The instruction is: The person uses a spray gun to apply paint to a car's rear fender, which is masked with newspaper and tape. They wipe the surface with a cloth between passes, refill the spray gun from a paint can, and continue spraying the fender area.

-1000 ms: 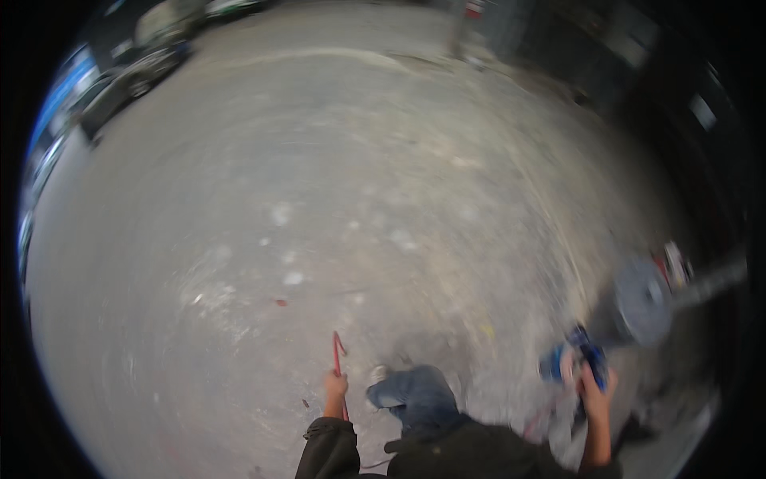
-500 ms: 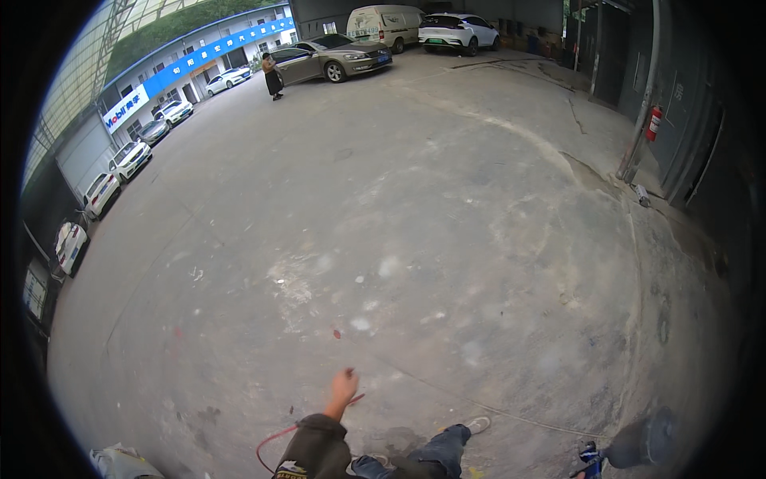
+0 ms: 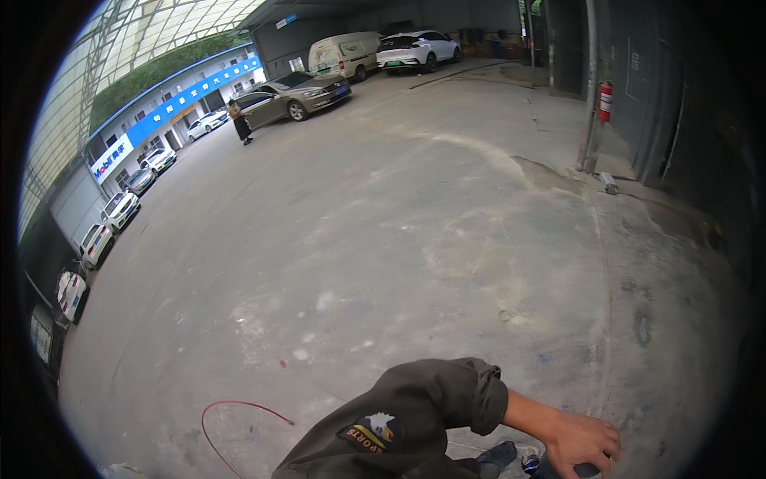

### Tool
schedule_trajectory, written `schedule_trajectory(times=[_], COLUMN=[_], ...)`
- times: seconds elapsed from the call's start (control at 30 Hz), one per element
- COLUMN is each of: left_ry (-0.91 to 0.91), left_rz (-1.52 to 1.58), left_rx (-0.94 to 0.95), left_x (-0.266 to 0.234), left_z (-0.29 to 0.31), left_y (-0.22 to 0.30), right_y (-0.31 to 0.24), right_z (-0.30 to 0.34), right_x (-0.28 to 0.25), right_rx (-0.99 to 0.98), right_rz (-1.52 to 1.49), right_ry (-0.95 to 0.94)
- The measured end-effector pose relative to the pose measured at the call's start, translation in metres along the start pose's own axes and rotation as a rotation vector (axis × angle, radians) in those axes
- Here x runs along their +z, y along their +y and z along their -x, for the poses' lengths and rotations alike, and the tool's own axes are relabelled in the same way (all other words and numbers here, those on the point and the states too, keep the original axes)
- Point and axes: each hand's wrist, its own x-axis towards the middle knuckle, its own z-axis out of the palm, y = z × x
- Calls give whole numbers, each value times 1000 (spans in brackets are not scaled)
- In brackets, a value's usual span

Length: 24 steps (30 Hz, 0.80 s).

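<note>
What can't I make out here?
In the head view:
Right hand: nowhere in frame.
Dark grey rounded cup: partly hidden by the bare left hand, cut by the lower edge.
Thin red curved hose: one end cut off by lower edge.
Distant person: hands too small.

Grey floor (image 3: 383, 239), pale-stained; a red hose (image 3: 230, 401) curves over its near left; a brown car (image 3: 315, 95) and white car (image 3: 417, 53) stand far off.
</note>
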Motion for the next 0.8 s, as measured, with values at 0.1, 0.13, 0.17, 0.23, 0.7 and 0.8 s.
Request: schedule_trajectory(times=[0.1,0.13,0.17,0.23,0.7,0.8], left_ry=[-361,-323,-284,-220,-265,-265], left_rz=[93,99,101,74,46,-194], left_rx=[-27,29,83,164,-560,-707], left_x=[46,55,65,79,248,282], left_z=[-35,-54,-71,-108,-272,-331], left_y=[-109,-140,-167,-218,-672,-782], right_y=[-15,-25,-35,-63,-92,-151], right_z=[-94,-128,-159,-216,-562,-612], right_x=[-71,-99,-124,-169,-501,-584], right_rx=[-66,-96,-124,-177,-479,-292], right_rz=[-11,-2,7,-4,28,80], right_ry=[31,46,60,65,372,438])
